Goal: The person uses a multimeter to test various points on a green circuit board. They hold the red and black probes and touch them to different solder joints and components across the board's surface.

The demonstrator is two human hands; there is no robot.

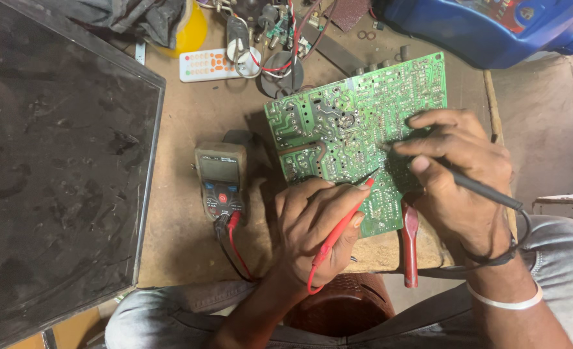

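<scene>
A green circuit board (344, 123) lies solder side up on the wooden bench (183, 161). My left hand (315, 226) grips a red test probe (341, 223), and its tip touches the board near the lower middle. My right hand (458, 174) pinches a black test probe (483, 189), whose tip rests on the board further right. Both probe leads run to a dusty multimeter (222, 181) lying left of the board.
A large dark flat panel (54, 155) leans at the left. A white remote (209, 64), loose wires and parts lie at the back. A blue plastic container (487, 29) sits top right. Red-handled pliers (410, 242) lie at the bench's front edge.
</scene>
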